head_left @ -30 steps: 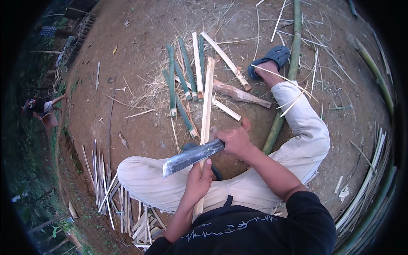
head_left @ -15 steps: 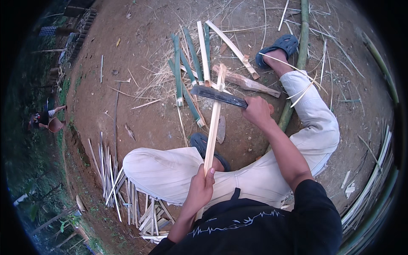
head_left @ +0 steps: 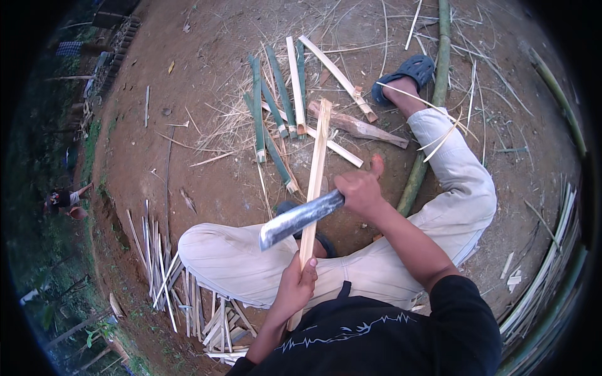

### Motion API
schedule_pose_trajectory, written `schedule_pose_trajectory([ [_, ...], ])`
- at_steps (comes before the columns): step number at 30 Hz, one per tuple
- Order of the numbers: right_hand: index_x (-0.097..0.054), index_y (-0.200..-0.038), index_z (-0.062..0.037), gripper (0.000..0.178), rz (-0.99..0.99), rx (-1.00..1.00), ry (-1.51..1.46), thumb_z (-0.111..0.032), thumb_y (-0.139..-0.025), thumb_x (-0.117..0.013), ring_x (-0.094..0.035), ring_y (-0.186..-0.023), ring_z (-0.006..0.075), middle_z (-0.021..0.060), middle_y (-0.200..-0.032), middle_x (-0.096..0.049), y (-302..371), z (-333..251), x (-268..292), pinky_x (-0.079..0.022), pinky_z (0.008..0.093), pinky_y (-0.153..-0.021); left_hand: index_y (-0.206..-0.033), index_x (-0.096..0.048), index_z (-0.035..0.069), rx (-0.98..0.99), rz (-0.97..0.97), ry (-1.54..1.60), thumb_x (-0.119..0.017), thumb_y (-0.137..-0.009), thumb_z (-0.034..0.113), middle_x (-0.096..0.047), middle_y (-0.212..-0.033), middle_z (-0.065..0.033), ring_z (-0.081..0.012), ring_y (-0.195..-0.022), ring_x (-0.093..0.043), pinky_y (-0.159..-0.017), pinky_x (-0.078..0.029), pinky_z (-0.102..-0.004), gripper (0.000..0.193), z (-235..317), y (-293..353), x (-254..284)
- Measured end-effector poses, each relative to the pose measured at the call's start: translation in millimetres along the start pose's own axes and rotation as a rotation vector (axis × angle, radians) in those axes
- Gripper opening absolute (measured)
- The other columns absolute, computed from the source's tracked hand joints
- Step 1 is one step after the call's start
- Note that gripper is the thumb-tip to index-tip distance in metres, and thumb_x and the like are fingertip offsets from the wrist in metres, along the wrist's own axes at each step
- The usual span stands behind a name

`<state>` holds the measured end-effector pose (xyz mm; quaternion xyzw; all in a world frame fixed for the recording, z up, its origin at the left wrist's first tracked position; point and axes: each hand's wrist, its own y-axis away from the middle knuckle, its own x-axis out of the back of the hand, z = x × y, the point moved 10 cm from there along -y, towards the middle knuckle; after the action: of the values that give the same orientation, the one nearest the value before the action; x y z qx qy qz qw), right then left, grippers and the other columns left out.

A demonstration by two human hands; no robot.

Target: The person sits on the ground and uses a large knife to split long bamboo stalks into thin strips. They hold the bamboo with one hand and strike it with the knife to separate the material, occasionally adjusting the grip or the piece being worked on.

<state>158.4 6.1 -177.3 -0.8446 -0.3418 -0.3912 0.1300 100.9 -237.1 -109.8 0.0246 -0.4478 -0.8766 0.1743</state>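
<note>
My left hand (head_left: pixel 297 283) is closed round the lower part of a long pale bamboo strip (head_left: pixel 318 150), which slants up and away from my lap. In my right hand (head_left: pixel 360 193) is the handle of a machete (head_left: pixel 301 218); its reddish handle end shows above the fist. The broad grey blade lies across the strip, a little above my left hand, with its tip out to the left. Whether the edge touches the strip I cannot tell. Beyond the strip's far end lies a rough wooden block (head_left: pixel 364 127) on the ground.
Several green and pale split bamboo pieces (head_left: pixel 258 113) lie ahead among shavings. A bamboo pole (head_left: pixel 443 56) runs past my right foot. Thin strips (head_left: pixel 216 319) are heaped by my left knee, and long strips (head_left: pixel 545 263) lie at right. Another person (head_left: pixel 63 199) is far left.
The machete has come down along the bamboo strip toward me, and its blade now tilts with the tip lower. My left hand keeps its hold on the strip.
</note>
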Motion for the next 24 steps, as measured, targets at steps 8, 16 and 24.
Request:
schedule_pose_trajectory([
  [8,-0.067,-0.080,0.0025,0.027,-0.003,-0.827,-0.350,-0.024,-0.077,-0.070,-0.065,-0.062,0.0278,0.0161,-0.070,-0.065,-3,187,-37,-0.052,0.0405,-0.058,-0.115,-0.052,0.007,-0.024,-0.117,0.120,-0.043,-0.104,0.021,-0.034,-0.060,0.0088,-0.0027,-0.047,-0.031,-0.038,-0.024,-0.0223,0.020,-42,12,-4],
  [16,-0.061,-0.085,-0.0038,0.028,-0.292,-0.735,-1.082,-0.032,-0.088,-0.064,-0.042,-0.045,0.0084,-0.0029,-0.058,-0.043,18,78,-74,-0.037,0.0269,-0.043,-0.116,-0.047,0.006,-0.220,-0.246,0.319,-0.036,-0.106,0.037,-0.049,-0.063,-0.0072,-0.0096,-0.042,-0.039,-0.039,-0.034,-0.0252,0.035,82,-23,-33],
  [24,-0.061,-0.099,-0.0004,0.042,-0.327,-0.654,-1.272,-0.042,-0.094,-0.061,-0.036,-0.045,0.0077,-0.0051,-0.058,-0.036,26,9,-56,-0.033,0.0262,-0.044,-0.124,-0.044,0.005,-0.200,-0.305,0.460,-0.030,-0.106,0.042,-0.052,-0.069,-0.0092,-0.0094,-0.042,-0.037,-0.041,-0.034,-0.0247,0.044,67,-33,-4],
])
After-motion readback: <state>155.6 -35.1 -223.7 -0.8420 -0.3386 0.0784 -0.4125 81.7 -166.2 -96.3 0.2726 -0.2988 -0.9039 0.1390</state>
